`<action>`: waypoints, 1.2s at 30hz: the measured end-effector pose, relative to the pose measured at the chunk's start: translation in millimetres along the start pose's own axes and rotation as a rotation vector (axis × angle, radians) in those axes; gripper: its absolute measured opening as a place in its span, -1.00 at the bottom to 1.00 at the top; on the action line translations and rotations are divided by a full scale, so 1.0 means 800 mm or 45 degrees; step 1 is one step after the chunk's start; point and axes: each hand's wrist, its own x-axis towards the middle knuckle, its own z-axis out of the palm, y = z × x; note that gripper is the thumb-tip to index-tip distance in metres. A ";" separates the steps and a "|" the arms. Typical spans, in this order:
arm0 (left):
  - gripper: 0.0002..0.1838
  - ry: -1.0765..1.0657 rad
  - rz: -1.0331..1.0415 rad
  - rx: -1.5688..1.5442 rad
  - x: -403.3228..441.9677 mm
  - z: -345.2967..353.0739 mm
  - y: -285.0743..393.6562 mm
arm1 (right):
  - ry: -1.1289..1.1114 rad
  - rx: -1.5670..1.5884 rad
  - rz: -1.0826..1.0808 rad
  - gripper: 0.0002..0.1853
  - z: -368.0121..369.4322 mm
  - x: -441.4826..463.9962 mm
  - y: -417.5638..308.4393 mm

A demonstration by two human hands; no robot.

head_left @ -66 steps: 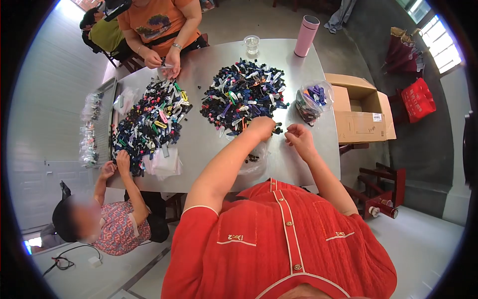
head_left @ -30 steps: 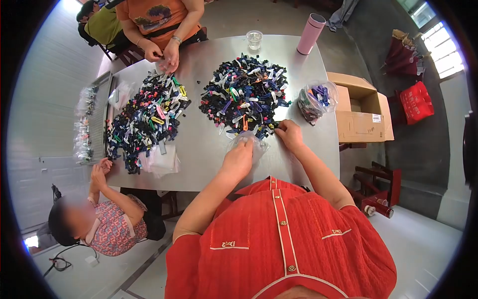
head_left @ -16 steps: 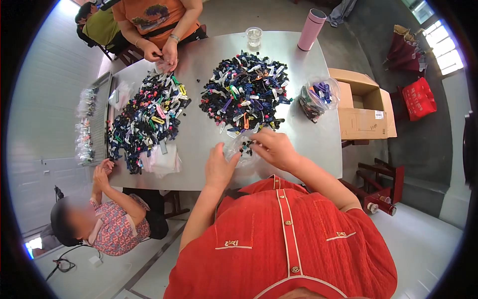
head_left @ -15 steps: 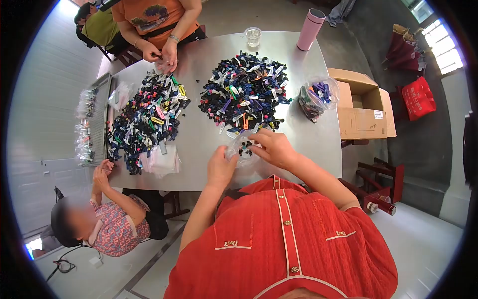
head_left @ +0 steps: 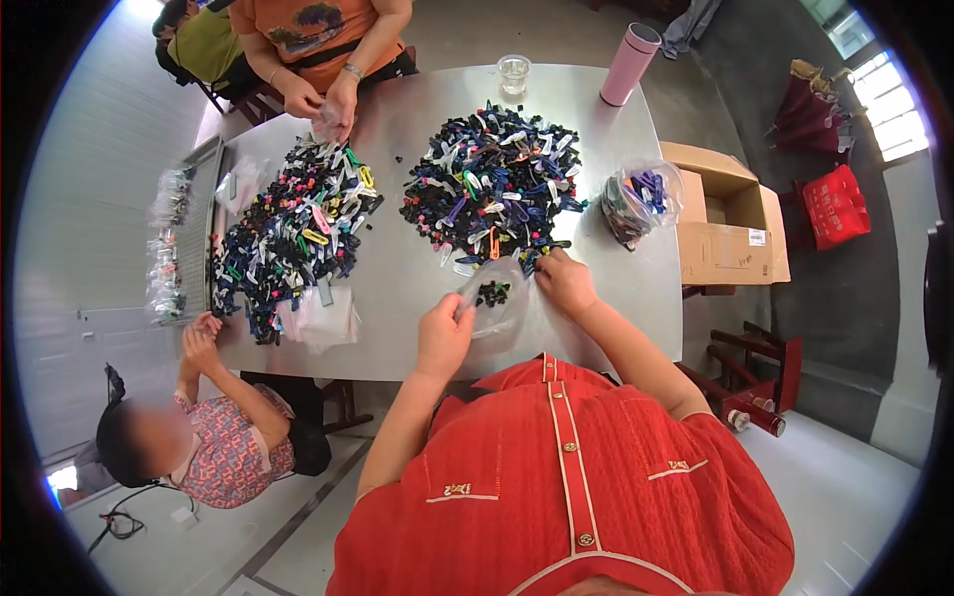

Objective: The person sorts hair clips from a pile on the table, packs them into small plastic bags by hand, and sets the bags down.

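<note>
My left hand point(head_left: 444, 336) is closed on the rim of a clear plastic bag point(head_left: 509, 316) near the front of the table. Several small black clips point(head_left: 492, 293) lie inside the bag. Just right of the bag, my right hand point(head_left: 566, 282) is at the near edge of a big pile of mixed hair clips point(head_left: 497, 189). Its fingers are bent together among the clips there; what they pinch is too small to make out.
A second clip pile point(head_left: 298, 223) and a stack of plastic bags point(head_left: 326, 316) lie to the left, near two other people. A filled bag point(head_left: 641, 204), a pink bottle point(head_left: 630, 65), a cup point(head_left: 514, 74) and a cardboard box point(head_left: 730, 243) are beyond or right.
My right hand has moved from the bag's opening to the near right edge of the pile. The left hand still holds the bag, whose black clips now show more plainly.
</note>
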 end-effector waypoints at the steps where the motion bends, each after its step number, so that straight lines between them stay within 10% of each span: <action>1: -0.82 -0.013 0.044 0.040 -0.001 0.002 0.001 | -0.006 -0.035 0.005 -0.88 0.004 0.002 0.003; 12: -0.79 -0.032 -0.100 -0.222 0.006 0.011 -0.011 | 0.143 0.615 0.077 -0.91 -0.111 0.013 -0.113; 14: -0.80 -0.064 -0.103 -0.253 0.006 0.014 -0.008 | -0.016 0.612 -0.287 -0.90 -0.117 0.017 -0.122; 21: -0.83 -0.047 -0.057 -0.194 -0.005 -0.003 -0.011 | 0.135 0.252 0.300 -0.83 -0.035 0.002 0.033; 36: -0.38 0.010 -0.373 -0.120 0.038 -0.042 -0.041 | 0.220 0.170 0.313 -0.87 -0.010 0.015 0.030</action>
